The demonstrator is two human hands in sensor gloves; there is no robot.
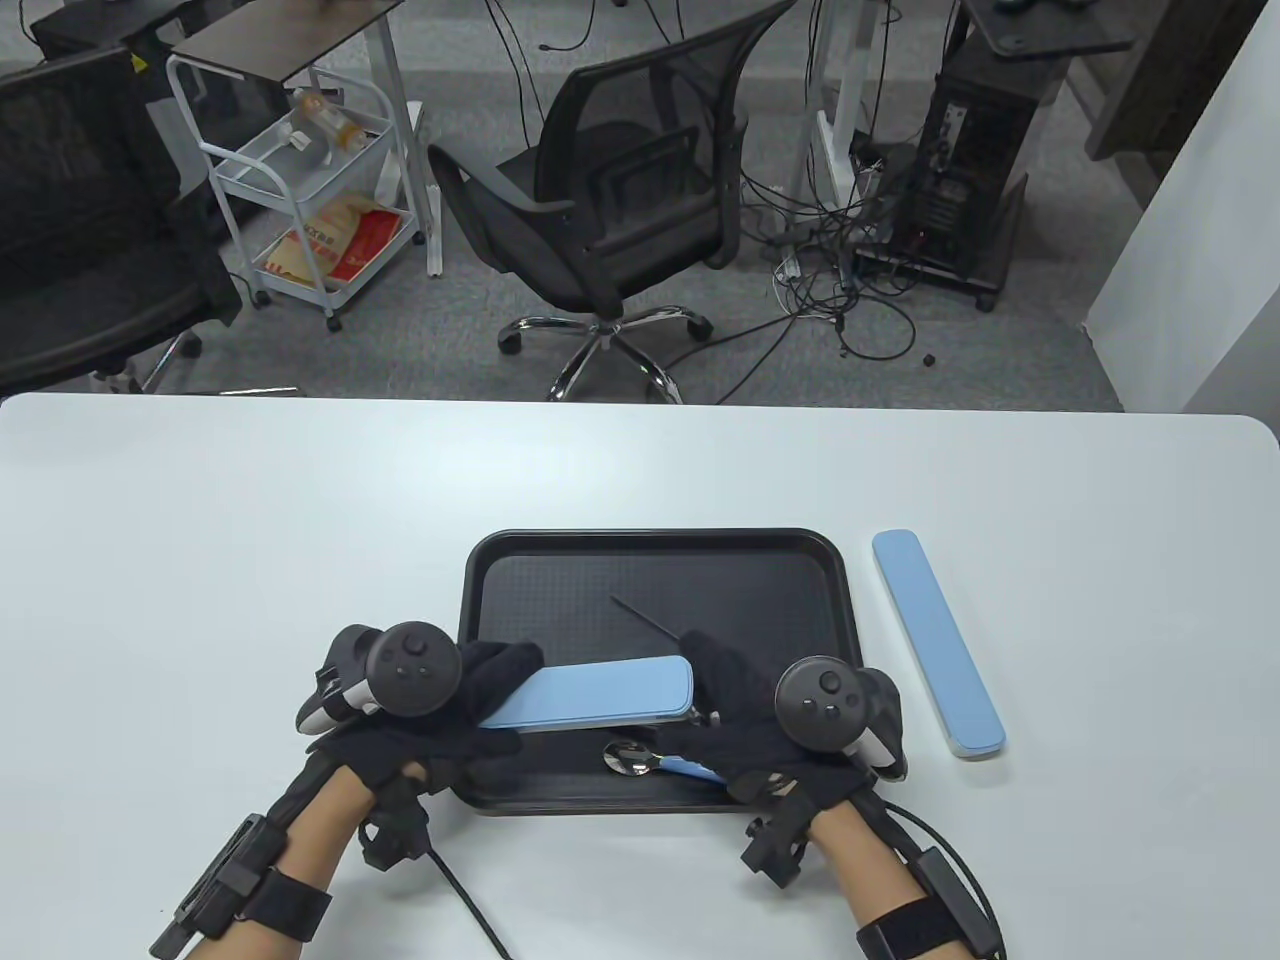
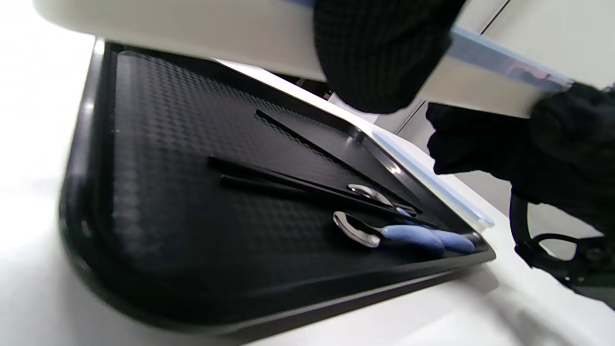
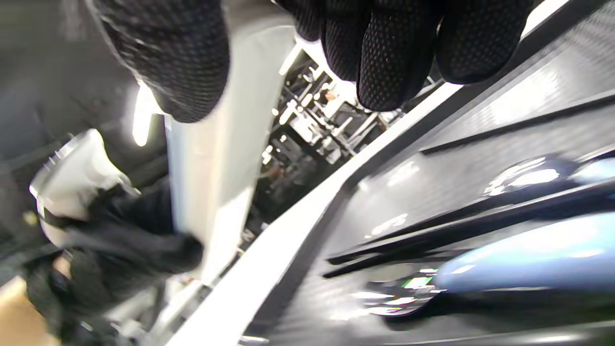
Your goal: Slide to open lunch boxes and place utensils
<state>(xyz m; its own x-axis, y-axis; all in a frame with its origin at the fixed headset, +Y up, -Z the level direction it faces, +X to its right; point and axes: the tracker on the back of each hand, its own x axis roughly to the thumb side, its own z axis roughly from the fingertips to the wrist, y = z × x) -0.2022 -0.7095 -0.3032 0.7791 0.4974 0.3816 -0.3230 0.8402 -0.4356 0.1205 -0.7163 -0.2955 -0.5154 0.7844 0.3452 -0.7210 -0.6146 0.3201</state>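
A blue lunch box (image 1: 590,693) is held above the black tray (image 1: 500,600), gripped at one end by the left hand (image 1: 440,700) and at the other by the right hand (image 1: 740,720). Chopsticks (image 2: 288,185) and blue-handled spoons (image 2: 384,235) are seen lying in the tray. A second blue lunch box (image 1: 936,640) is laid on the bench (image 1: 200,550) just beside the tray.

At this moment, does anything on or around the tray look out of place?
Nothing stands out. Spoons and chopsticks lie on the tray; both hands hold one blue case over it; another case lies beside it.
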